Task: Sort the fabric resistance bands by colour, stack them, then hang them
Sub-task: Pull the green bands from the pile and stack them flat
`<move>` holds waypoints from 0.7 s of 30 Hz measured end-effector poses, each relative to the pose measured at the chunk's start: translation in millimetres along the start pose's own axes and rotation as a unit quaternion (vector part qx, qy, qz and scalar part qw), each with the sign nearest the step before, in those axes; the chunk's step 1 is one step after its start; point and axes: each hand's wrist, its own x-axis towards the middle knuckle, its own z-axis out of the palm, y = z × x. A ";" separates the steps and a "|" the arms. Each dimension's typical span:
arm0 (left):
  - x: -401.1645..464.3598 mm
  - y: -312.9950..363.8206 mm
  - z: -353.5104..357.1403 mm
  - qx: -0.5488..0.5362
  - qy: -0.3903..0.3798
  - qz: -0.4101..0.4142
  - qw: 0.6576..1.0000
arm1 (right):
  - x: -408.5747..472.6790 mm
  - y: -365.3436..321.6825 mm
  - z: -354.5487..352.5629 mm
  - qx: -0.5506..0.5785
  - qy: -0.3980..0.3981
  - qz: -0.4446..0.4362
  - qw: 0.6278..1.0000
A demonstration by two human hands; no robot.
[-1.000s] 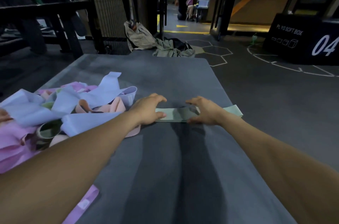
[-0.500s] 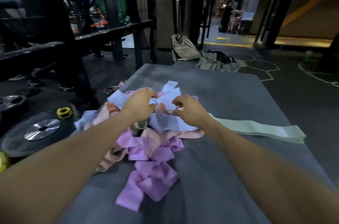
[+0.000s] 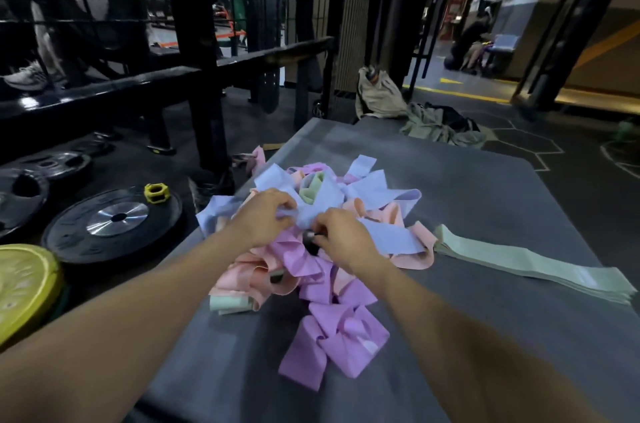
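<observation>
A tangled pile of fabric resistance bands lies on the grey mat [image 3: 485,201]: pale blue bands [image 3: 388,235], peach bands [image 3: 384,215], purple bands [image 3: 332,343] and a pale green band [image 3: 311,189] poking out at the top. To the right, a flat stack of pale green bands [image 3: 533,263] rests on the mat. My left hand [image 3: 263,220] and my right hand [image 3: 341,241] are both in the middle of the pile, fingers curled and pinching a pale blue band between them.
Black weight plates [image 3: 110,222] and a yellow plate [image 3: 24,287] lie on the floor to the left, with a yellow collar [image 3: 157,193]. A black rack [image 3: 194,76] stands behind them. Bags and clothing [image 3: 429,118] sit past the mat's far edge. A person sits far off.
My hands left the pale green stack and moved left onto the mixed pile. My view turned left with them, and both hands now pinch a pale blue band.
</observation>
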 end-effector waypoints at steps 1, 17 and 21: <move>0.5 -0.7 -1.3 -0.008 0.000 -0.003 1.000 | -0.2 -1.5 -2.6 -0.008 0.002 0.002 1.000; -8.2 79.9 -61.0 -0.109 0.042 0.058 0.991 | -26.0 -26.8 -134.2 0.133 0.158 0.005 0.978; -21.8 111.5 -70.8 -0.146 0.003 0.092 0.985 | -39.8 -26.4 -154.3 0.147 0.179 0.007 0.973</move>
